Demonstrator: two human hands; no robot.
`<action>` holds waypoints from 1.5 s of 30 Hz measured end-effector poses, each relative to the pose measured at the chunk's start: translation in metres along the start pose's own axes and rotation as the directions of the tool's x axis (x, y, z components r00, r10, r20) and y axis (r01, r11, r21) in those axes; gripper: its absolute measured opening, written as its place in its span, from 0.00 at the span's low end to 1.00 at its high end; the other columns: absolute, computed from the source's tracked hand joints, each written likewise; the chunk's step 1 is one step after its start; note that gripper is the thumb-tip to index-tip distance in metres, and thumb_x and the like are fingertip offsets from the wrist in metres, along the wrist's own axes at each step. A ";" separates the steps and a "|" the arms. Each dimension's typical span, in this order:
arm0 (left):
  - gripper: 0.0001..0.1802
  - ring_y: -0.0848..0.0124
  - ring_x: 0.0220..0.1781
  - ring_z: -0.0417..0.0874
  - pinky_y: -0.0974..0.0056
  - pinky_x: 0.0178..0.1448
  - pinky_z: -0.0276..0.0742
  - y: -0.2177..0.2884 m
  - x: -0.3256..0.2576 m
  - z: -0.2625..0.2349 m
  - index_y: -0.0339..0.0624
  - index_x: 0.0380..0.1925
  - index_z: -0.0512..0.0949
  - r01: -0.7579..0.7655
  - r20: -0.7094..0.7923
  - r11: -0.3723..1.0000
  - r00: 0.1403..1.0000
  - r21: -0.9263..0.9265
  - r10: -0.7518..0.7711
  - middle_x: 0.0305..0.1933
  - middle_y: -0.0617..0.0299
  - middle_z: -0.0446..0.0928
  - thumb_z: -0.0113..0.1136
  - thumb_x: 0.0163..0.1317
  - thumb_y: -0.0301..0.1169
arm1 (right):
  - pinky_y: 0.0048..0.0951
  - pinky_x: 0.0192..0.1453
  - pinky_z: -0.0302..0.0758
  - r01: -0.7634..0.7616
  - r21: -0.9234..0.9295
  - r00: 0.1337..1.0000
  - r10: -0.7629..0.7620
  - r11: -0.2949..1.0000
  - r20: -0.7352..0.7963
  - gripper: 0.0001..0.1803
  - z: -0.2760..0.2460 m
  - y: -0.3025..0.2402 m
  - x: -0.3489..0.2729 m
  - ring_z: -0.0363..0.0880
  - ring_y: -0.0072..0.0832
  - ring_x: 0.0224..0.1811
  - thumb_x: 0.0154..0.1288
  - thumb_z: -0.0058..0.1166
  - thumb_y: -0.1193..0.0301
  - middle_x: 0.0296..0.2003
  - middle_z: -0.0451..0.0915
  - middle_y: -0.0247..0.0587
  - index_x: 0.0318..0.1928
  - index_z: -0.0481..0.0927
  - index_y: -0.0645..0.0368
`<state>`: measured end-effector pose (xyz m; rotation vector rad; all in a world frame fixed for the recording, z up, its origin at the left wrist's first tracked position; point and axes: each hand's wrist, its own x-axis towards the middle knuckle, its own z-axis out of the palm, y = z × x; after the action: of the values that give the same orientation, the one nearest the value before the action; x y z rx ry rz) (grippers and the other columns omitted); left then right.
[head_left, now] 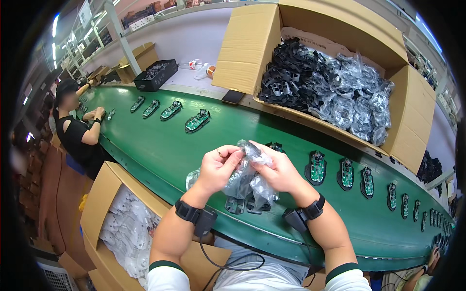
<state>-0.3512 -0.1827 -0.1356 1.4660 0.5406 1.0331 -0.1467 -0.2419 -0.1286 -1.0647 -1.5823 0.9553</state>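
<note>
My left hand (218, 167) and my right hand (277, 169) both grip a crumpled clear plastic bag (247, 182) above the green conveyor belt (160, 145). The fingertips of both hands pinch the top of the bag. Black plastic parts (242, 206) hang in the bottom of the bag, near the belt's front edge. A black band with a small device sits on each wrist.
Black housings with green circuit boards (196, 121) lie in a row along the belt. A large open carton (335, 82) of black parts in clear bags stands behind it. A carton of white bagged items (124, 228) sits at my lower left. Another person (77, 131) works at the left.
</note>
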 end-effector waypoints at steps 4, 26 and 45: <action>0.07 0.82 0.31 0.78 0.74 0.36 0.76 0.003 0.000 0.001 0.35 0.45 0.81 -0.146 -0.106 0.982 0.982 0.122 0.159 0.36 0.66 0.82 0.58 0.73 0.27 | 0.27 0.45 0.77 -0.175 0.298 0.982 0.146 0.938 0.117 0.13 -0.004 0.005 0.000 0.79 0.18 0.38 0.75 0.56 0.65 0.38 0.84 0.33 0.51 0.79 0.61; 0.35 0.64 0.57 0.80 0.61 0.59 0.77 0.026 -0.001 0.014 0.37 0.67 0.72 -0.386 0.374 0.848 0.894 0.363 0.247 0.62 0.52 0.76 0.71 0.58 0.30 | 0.32 0.43 0.82 -0.118 0.762 0.947 0.304 0.637 -0.107 0.12 -0.017 0.011 -0.006 0.82 0.27 0.38 0.74 0.57 0.67 0.39 0.82 0.37 0.50 0.80 0.61; 0.23 0.76 0.46 0.81 0.67 0.51 0.77 0.009 0.001 0.001 0.36 0.59 0.74 0.220 0.009 0.957 0.974 0.188 -0.226 0.52 0.62 0.80 0.54 0.77 0.44 | 0.29 0.44 0.74 0.085 0.637 0.992 -0.126 0.766 0.019 0.11 -0.030 0.000 -0.018 0.79 0.27 0.36 0.69 0.57 0.71 0.35 0.81 0.41 0.46 0.77 0.66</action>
<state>-0.3524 -0.1842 -0.1272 1.5402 0.7792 0.7977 -0.1150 -0.2563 -0.1267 -0.4610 -1.1966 1.3276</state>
